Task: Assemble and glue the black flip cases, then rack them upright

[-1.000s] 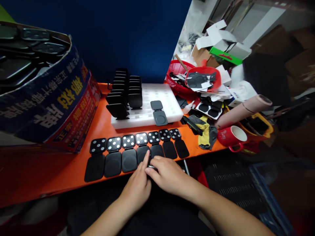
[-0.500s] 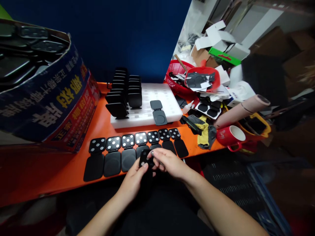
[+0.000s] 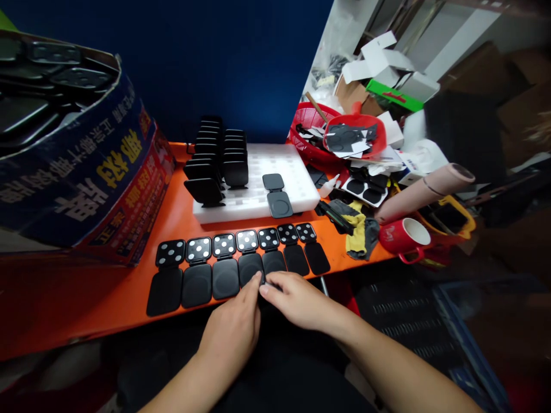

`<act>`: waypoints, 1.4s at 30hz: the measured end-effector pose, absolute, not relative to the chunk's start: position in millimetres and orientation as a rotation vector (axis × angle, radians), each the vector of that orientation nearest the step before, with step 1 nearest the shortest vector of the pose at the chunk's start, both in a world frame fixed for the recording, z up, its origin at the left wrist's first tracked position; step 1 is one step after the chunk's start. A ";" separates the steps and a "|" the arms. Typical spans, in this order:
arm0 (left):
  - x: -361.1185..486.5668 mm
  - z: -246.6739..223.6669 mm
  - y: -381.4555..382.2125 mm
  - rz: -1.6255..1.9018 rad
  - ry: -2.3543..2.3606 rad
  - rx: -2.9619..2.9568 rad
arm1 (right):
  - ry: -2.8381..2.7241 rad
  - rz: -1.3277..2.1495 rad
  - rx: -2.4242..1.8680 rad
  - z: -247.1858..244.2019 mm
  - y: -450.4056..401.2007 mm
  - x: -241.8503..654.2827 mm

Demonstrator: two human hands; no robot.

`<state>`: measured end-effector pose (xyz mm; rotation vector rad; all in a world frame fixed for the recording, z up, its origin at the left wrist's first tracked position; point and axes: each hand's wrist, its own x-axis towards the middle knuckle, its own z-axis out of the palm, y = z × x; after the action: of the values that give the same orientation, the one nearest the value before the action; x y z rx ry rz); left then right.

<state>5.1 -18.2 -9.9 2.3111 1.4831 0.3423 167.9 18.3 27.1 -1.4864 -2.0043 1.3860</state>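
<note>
My left hand (image 3: pixel 236 316) is turned back up, its fingers pressed together and pointing away. My right hand (image 3: pixel 295 301) meets it fingertip to fingertip, its fingers curled and thumb forward. A dark edge shows between them; the black folding panel seen there earlier is almost wholly hidden by my fingers. Just beyond lies a row of several opened black folding pads (image 3: pixel 225 278). Their upper halves carry silver round dots (image 3: pixel 247 241), and their lower halves are plain. The fingertips overlap the near edge of the middle pads in view; touching or above, I cannot tell.
A white foam block (image 3: pixel 307 198) holds upright black pads (image 3: pixel 204 192) and one opened flat pad (image 3: pixel 279 205). At left stands a blue carton (image 3: pixel 99 172) full of black parts. To the right are a yellow-grey glove (image 3: pixel 359 232), a red mug (image 3: pixel 398 241) and a red basket (image 3: pixel 301 135).
My left hand has rolled over so its back faces up, and my right hand has dropped slightly against it. The dotted panel between them has gone from sight. The row is unchanged.
</note>
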 end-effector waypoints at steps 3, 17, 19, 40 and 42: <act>4.6 -10.8 -18.2 0.312 1.478 2.338 | -1.779 1.474 -1.514 14.1 14.8 165.8; 7.1 -16.9 -1.5 0.804 1.209 1.118 | -0.982 1.978 -1.156 6.0 15.6 160.6; 6.1 -15.2 4.1 0.868 1.184 0.879 | -0.882 2.026 -1.111 7.1 16.9 162.4; 5.4 -12.4 -13.6 0.356 1.438 2.232 | -2.011 1.250 -1.534 33.0 9.7 159.5; 5.7 -12.4 -14.2 0.382 1.438 2.202 | -1.889 1.290 -1.536 27.0 8.4 156.7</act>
<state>5.7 -14.2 -12.4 2.2021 1.4376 0.3815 156.7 8.4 27.0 -1.5358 -1.8889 1.2901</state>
